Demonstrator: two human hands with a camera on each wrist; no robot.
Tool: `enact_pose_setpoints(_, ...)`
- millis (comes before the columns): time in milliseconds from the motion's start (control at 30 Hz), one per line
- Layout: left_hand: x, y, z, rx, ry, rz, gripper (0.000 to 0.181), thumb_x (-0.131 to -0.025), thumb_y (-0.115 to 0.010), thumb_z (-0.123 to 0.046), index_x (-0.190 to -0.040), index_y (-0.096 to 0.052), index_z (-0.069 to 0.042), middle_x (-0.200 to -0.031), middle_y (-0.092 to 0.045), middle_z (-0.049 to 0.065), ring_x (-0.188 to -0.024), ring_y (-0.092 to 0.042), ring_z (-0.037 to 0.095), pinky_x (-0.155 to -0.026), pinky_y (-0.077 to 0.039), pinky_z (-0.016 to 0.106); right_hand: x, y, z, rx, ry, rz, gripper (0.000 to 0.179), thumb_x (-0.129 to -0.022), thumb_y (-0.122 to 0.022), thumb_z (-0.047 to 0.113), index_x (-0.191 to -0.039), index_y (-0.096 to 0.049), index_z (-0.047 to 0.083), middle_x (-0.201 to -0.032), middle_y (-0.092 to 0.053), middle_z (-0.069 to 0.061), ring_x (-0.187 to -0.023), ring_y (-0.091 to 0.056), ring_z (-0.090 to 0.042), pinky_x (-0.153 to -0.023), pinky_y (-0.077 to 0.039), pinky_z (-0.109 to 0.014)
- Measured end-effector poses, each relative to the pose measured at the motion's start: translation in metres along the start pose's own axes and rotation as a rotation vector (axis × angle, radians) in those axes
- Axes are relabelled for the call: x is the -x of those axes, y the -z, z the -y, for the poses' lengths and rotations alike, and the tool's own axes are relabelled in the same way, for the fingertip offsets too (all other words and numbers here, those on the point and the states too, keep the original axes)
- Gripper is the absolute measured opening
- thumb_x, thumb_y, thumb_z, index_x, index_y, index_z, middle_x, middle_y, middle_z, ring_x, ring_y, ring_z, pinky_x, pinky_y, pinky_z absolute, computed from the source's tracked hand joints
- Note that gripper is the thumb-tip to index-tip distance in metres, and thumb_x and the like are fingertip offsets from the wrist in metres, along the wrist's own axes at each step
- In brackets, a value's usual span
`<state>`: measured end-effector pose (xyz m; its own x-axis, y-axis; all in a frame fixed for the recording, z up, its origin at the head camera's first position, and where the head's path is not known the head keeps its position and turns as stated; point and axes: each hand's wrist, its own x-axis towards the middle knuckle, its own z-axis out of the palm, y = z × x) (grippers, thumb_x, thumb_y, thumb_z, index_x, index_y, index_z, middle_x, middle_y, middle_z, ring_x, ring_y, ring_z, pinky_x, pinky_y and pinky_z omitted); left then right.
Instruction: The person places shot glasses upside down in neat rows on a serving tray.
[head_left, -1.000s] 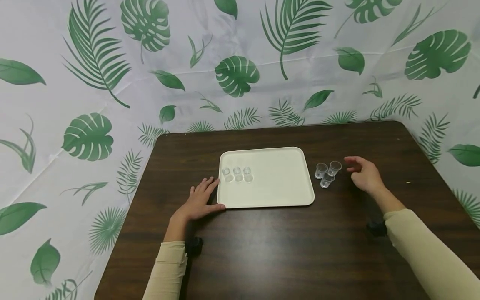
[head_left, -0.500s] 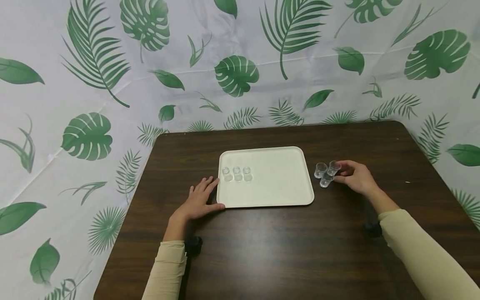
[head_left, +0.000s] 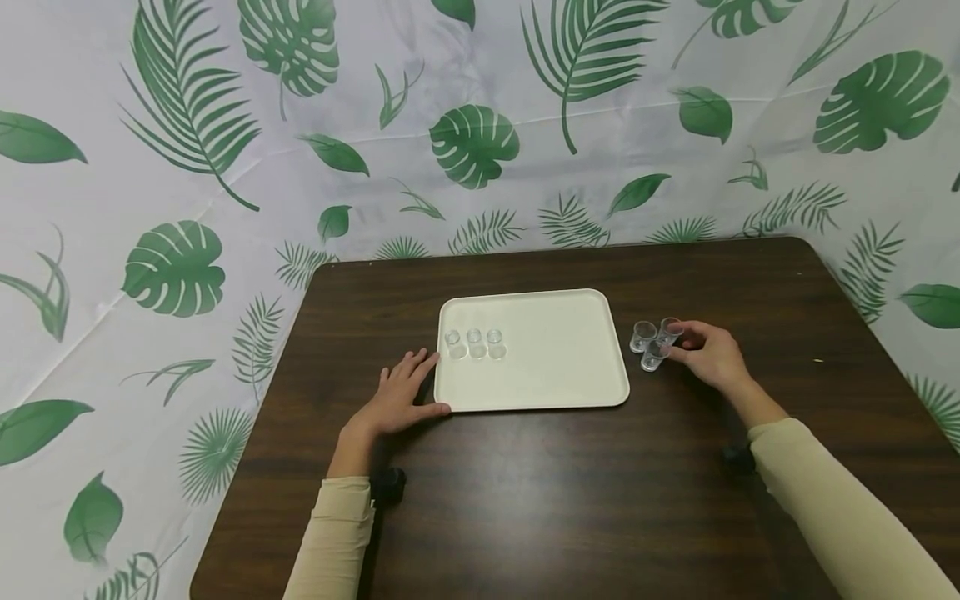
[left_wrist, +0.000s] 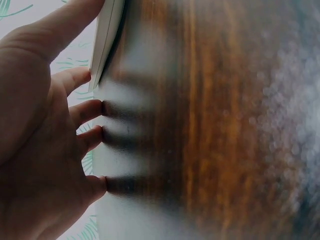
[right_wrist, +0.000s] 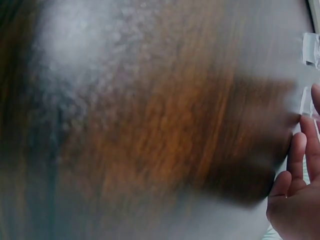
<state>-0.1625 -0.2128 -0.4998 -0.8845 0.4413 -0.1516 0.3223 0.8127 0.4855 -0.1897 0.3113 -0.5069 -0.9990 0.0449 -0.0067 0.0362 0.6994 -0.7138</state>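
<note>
Dark wood-grain tabletop (head_left: 570, 500) below, and there, the nearer right hand (head_left: 711, 358) pinched a clear, flared cup (head_left: 667, 331) at its ten o'clock! At nine lay the cream rectangular tray (head_left: 558, 358), long axis nine-to-three, splayed left hand (head_left: 397, 400) touching its end.

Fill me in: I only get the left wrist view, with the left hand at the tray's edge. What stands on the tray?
Observer: A row of three small clear cups, near the left end of the tray.

Operator: Anything off the tray?

Observer: Yes, three clear shot glasses clustered on the table, just beyond the tray's right end.

Operator: And where is the right hand?

Observer: At that cluster; its thumb and a finger appear to pinch the rightmost shot glass.
</note>
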Motion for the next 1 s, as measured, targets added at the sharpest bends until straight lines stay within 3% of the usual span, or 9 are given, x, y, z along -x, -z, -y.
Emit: enact_pose_setpoints(1000, -0.0005, 0.001, 0.0001, -0.004, 0.006, -0.001, 0.096, -0.085, -0.067, -0.06, -0.159, -0.021, -0.019, -0.162, -0.016, 0.013, -0.149, -0.007, 0.036, -0.109, -0.005, 0.07, 0.0023, -0.0013, 0.0028, 0.022, 0.022, -0.033, 0.039, -0.091, -0.072, 0.027, -0.119, -0.065, 0.001, -0.104, -0.064, -0.025, -0.093, -0.057, -0.033, -0.073, -0.04, -0.038)
